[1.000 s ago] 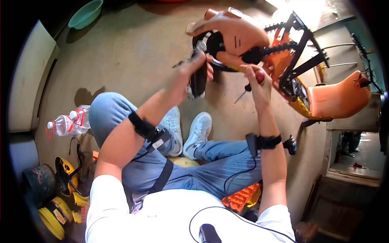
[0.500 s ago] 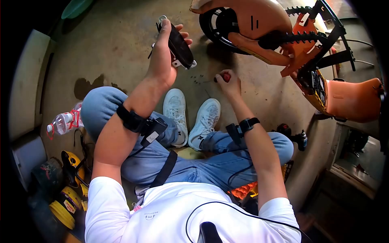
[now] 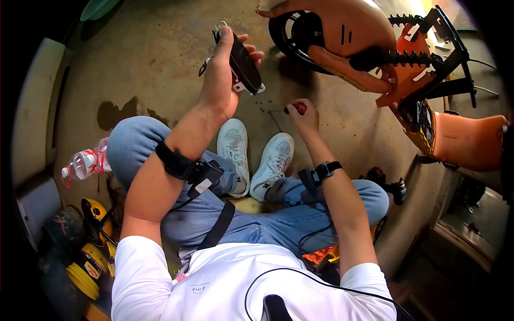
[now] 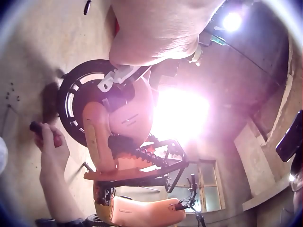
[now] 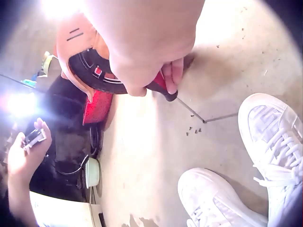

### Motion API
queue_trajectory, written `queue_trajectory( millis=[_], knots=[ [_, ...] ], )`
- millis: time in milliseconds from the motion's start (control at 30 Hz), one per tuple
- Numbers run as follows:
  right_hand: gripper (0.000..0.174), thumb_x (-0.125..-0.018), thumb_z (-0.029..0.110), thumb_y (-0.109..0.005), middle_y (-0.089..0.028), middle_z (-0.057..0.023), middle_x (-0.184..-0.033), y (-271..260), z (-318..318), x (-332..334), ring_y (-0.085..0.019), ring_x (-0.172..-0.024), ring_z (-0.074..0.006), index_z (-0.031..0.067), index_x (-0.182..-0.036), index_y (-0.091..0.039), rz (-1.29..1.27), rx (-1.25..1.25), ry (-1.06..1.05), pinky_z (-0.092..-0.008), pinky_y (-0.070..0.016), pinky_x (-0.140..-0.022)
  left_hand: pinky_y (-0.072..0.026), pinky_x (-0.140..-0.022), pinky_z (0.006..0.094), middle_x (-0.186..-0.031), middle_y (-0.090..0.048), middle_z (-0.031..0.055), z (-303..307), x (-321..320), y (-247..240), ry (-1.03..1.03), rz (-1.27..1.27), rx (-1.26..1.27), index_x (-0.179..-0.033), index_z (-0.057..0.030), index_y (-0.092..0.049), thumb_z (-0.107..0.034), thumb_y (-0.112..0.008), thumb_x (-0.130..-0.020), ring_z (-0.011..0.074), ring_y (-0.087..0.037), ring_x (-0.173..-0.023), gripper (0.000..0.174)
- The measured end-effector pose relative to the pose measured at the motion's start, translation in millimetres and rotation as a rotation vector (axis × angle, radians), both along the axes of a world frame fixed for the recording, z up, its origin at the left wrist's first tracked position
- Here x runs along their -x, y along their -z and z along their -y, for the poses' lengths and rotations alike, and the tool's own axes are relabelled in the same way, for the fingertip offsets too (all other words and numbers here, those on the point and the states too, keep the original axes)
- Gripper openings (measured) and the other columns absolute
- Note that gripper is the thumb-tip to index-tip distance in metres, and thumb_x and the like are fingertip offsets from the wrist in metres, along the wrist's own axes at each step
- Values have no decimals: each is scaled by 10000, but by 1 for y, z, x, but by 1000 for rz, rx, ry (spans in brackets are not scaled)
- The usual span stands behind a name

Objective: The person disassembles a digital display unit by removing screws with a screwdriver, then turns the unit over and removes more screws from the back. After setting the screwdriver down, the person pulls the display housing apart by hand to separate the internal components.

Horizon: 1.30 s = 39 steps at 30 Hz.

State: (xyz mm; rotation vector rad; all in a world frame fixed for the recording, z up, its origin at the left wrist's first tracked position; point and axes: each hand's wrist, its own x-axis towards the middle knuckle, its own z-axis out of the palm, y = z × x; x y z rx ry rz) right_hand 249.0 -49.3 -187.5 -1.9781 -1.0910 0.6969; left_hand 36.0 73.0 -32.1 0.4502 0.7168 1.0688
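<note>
My left hand (image 3: 219, 80) grips a long black part with silver metal brackets (image 3: 246, 67), raised above the floor with the thumb along its near side. In my right hand (image 3: 308, 120) is a screwdriver with a red and black handle (image 3: 301, 108), held low in front of the right shoe. The right wrist view shows its thin shaft (image 5: 190, 109) slanting down, tip at the floor beside several small dark screws (image 5: 194, 130). An orange scooter (image 3: 348, 32) with a black wheel (image 3: 292, 40) stands beyond the right hand.
A cordless drill (image 3: 396, 190) lies by the right knee. Plastic bottles (image 3: 83, 165) lie left of the left knee, with yellow tools (image 3: 95, 214) below them. White shoes (image 3: 273, 160) are close to the screws. A green basin (image 3: 98, 8) sits at the far left.
Both hands have come away from the scooter. The left hand moved left with the black part; the right hand lowered the screwdriver toward the screws on the floor. The head view shifted too.
</note>
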Motion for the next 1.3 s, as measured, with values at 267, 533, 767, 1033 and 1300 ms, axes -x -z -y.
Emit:
queue_trajectory(
  millis=[267, 533, 767, 1033, 1300],
  knots=[
    [202, -901, 152, -689, -688, -98, -879, -100, 7, -15, -676, -758, -150, -24, -983, -636, -362, -116, 163, -260, -554, -656, -532, -743, 302, -833, -624, 48, 1, -1, 11, 3, -7, 12, -1131, -35, -573, -352, -739, -905, 157, -636, -758, 423],
    [205, -975, 157, -593, -679, -179, -1070, -231, 59, -7, -677, -853, -196, -11, -1092, -577, -565, -517, 163, -288, -575, -760, -504, -761, 291, -921, -634, 65, 36, -2, -2, 150, -117, -146, -1215, -38, -524, -139, -698, -905, 148, -628, -823, 369],
    [202, -997, 196, -551, -672, -188, -1094, -258, 102, 10, -668, -855, -208, 23, -1100, -571, -734, -687, 146, -303, -543, -792, -519, -884, 320, -1088, -639, 83, 60, 4, -27, 464, 25, -141, -1259, -95, -490, -252, -625, -981, 161, -641, -957, 347],
    [199, -991, 190, -566, -672, -185, -1096, -271, 130, 24, -674, -874, -205, 25, -1102, -572, -693, -735, 149, -305, -554, -802, -523, -926, 335, -1056, -642, 77, 73, 5, -40, 544, 193, -234, -1229, -84, -503, -166, -633, -970, 172, -656, -989, 301],
    [200, -989, 191, -567, -675, -182, -1087, -277, 146, 32, -673, -864, -206, 28, -1105, -578, -651, -748, 149, -302, -551, -789, -527, -821, 292, -997, -632, 24, 83, 8, -49, 500, 111, -380, -1209, -84, -520, -171, -685, -939, 135, -657, -916, 327]
  ],
)
